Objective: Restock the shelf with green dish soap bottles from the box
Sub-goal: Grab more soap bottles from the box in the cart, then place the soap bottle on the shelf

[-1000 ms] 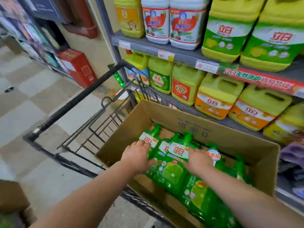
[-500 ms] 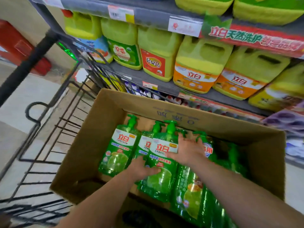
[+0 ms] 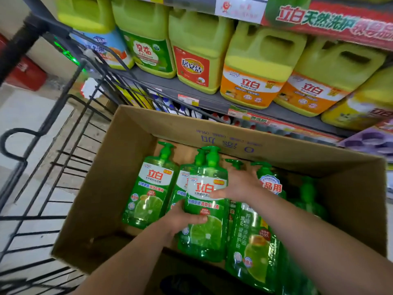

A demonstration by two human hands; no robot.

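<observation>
An open cardboard box [image 3: 136,145] holds several green pump bottles of dish soap lying on their backs. Both hands hold the middle bottle [image 3: 207,201], which sits slightly raised above its neighbours. My left hand [image 3: 180,218] grips its lower left side, thumb across the label. My right hand [image 3: 238,186] grips its upper right side, thumb on the label. Another green bottle [image 3: 148,188] lies alone to the left. More bottles [image 3: 253,241] lie under my right forearm, partly hidden.
The box rests in a black wire cart [image 3: 53,167]. Behind it a grey shelf [image 3: 204,99] carries large yellow detergent jugs [image 3: 255,67]. A lower shelf with small bottles [image 3: 180,107] shows past the box's far wall. Tiled floor [image 3: 27,116] lies left.
The view has closed in on the box. My left hand slid from the left bottles to the middle bottle's lower side. Both hands now grip that bottle, which has lifted slightly.
</observation>
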